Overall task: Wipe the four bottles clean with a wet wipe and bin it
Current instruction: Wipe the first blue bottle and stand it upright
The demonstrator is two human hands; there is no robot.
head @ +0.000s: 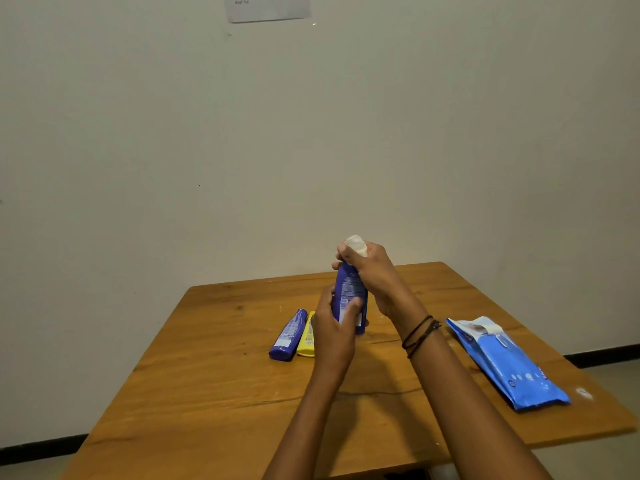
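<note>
A dark blue bottle [349,292] with white label print is upright at the frame's centre, its lower half gripped by the left hand [334,327]. Its top is wrapped in a bunched white wet wipe [356,244] held by the right hand [372,271]. Left of it, a second blue bottle [288,336] lies flat on the worktop [214,393], touching a yellow bottle [306,337] at its right side.
</note>
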